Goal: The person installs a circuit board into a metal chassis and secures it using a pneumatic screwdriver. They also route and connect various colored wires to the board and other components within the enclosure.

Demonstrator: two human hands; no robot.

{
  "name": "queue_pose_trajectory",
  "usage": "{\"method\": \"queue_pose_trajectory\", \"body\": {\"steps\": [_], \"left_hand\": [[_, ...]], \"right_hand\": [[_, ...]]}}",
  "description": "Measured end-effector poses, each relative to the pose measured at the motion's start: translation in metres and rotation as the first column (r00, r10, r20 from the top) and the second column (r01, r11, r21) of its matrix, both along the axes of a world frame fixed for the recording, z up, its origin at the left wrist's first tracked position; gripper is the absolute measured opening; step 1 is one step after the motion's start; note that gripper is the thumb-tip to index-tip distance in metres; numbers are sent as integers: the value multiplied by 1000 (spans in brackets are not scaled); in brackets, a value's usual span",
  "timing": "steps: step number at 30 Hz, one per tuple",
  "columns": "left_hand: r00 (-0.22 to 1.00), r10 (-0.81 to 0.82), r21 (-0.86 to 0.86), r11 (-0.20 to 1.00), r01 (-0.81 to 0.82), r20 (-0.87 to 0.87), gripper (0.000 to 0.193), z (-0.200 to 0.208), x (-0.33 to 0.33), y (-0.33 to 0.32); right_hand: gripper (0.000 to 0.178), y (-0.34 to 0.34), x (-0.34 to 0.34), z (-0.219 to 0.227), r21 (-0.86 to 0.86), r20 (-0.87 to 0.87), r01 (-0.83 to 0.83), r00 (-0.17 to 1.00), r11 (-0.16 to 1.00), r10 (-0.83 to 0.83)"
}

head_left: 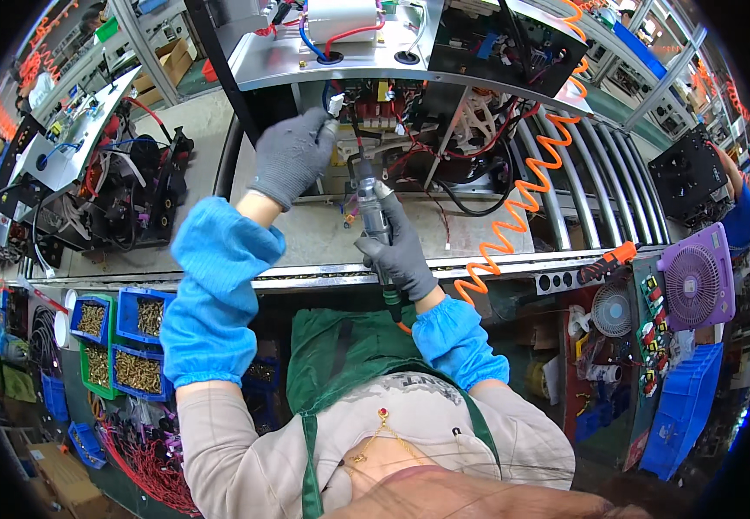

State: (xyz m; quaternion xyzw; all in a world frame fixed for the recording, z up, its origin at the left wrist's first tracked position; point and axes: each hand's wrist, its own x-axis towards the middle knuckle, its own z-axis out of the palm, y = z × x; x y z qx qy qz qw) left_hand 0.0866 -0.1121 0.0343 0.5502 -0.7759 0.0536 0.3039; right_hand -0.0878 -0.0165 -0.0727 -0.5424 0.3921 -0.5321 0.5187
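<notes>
My right hand [399, 246], in a grey glove, is wrapped round a grey air screwdriver [373, 212]. Its long tip points up and away from me, into an open metal cabinet [340, 69] that holds circuit boards and wiring. My left hand [297, 154], gloved too, is closed at the cabinet's front, left of the screwdriver. A small white connector [336, 105] shows at its fingertips. Red, black and white wires [409, 154] run loosely inside the cabinet. Whether the screwdriver's tip touches a screw is too small to tell.
An orange coiled hose [526, 203] hangs to the right, over a roller conveyor [600, 182]. Blue bins of screws [139, 372] stand low on the left. Another part-built unit [124, 173] rests on the bench's left. At right are a purple fan [695, 277] and a co-worker's arm [738, 203].
</notes>
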Motion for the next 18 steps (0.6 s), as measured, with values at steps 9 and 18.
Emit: {"method": "queue_pose_trajectory", "body": {"steps": [9,18], "left_hand": [[381,107,322,762,562,-918,26,-37,-44,10],[370,88,304,754,582,-925,29,-50,-40,-6]], "right_hand": [[86,10,-2,21,94,197,-101,977,990,81],[84,9,6,26,89,136,-56,990,994,44]]}}
